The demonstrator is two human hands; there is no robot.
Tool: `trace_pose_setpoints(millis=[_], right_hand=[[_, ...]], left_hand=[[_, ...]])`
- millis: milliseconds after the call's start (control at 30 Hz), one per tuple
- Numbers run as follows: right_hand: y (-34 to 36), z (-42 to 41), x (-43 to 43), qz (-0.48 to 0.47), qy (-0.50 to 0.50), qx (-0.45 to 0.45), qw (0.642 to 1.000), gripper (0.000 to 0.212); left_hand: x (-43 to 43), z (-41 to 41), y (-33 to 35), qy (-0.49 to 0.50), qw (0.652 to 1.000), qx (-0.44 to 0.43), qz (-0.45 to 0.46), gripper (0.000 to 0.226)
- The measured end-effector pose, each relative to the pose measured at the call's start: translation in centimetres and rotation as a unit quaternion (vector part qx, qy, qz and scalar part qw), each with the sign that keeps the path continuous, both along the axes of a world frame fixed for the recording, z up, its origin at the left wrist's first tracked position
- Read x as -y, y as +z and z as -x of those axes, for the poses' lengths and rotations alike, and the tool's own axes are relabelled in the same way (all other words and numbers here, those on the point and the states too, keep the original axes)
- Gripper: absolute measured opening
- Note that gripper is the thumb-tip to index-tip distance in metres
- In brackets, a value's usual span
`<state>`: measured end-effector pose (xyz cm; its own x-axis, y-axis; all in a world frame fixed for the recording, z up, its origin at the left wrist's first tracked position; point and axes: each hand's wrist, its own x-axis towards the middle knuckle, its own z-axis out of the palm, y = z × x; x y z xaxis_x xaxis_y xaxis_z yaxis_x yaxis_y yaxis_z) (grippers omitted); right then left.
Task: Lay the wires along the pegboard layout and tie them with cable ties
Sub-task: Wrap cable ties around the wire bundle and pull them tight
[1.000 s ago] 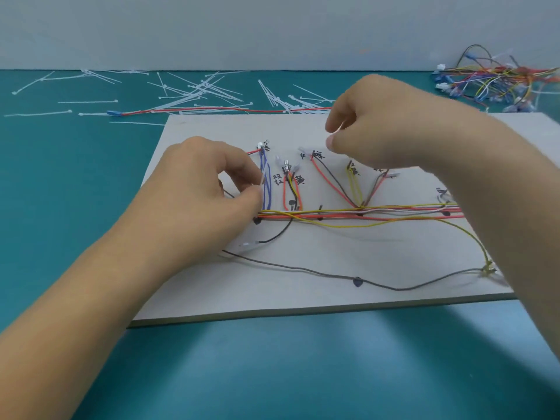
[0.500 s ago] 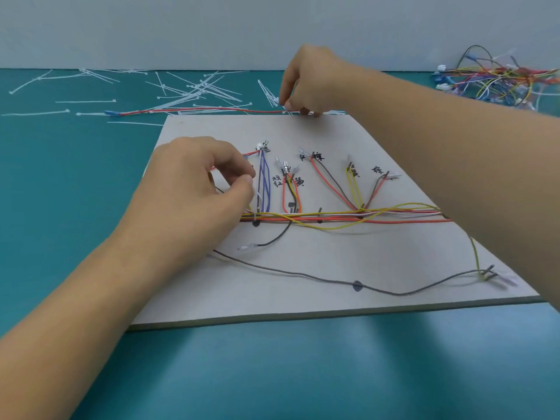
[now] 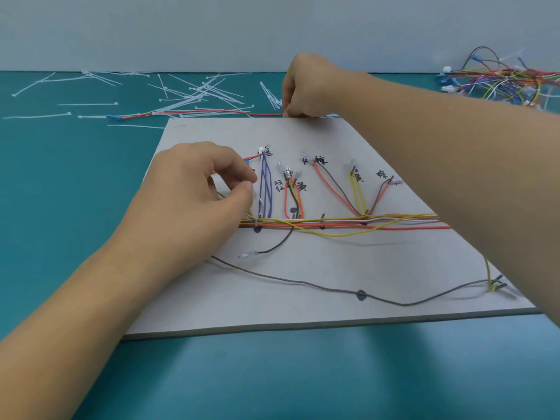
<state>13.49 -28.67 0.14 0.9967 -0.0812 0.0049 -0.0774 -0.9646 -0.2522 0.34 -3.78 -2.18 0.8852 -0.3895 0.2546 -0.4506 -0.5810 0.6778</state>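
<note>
Two grips at work. Left grip (image 3: 194,192) sits low on the pegboard (image 3: 303,310), thumb and forefinger pinched narrow on a small pale piece (image 3: 256,197) at the left end of the wire bundle (image 3: 348,222). Tie tail or terminal sleeve, I cannot tell which.

Right grip (image 3: 306,86) is out at the board's far edge, fingers curled down where loose cable ties (image 3: 197,92) lie on the surface (image 3: 60,207) and a red wire (image 3: 197,112) ends. Whether anything is in it, I cannot tell.

Bundle lies across the board's middle, branches fanned up to the written labels. Grey wire (image 3: 303,281) loops loose nearer me.

Step in hand, as I judge it: fetching a tie while I steady the bundle's end. Next calls for one tie picked clean from the tangle, then threaded under the bundle beside my left grip without letting the wires spread.
</note>
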Motion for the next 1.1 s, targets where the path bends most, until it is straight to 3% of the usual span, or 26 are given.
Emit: trace_pose_setpoints(millis=[200,333,467,567,900,1100], right_hand=[[-0.6,-0.5,0.4,0.010,-0.015,0.031,0.999,0.013],[-1.0,-0.7,1.5,-0.043,-0.052,0.032,0.997,0.024],[-1.5,-1.3,2.1,-0.083,-0.076,0.066,0.991,0.017],[-1.6,-1.5,2.0,-0.067,-0.068,0.086,0.992,0.011],[-1.6,-2.2,0.6,-0.012,-0.073,0.055,0.996,0.024],[0.5,-0.4,0.5,-0.056,-0.019,0.166,0.984,0.016]], left_hand=[[0.0,0.0,0.0,-0.004,1.000,-0.004,0.001,0.015],[0.0,0.0,0.1,-0.011,1.000,-0.001,-0.001,0.016],[0.0,0.2,0.1,-0.018,1.000,0.006,-0.006,0.016],[0.0,0.2,0.2,-0.020,1.000,0.008,-0.006,0.016],[-0.1,0.0,0.1,-0.019,1.000,0.006,-0.013,0.015],[-0.2,0.1,0.1,-0.017,1.000,0.003,-0.015,0.015]])
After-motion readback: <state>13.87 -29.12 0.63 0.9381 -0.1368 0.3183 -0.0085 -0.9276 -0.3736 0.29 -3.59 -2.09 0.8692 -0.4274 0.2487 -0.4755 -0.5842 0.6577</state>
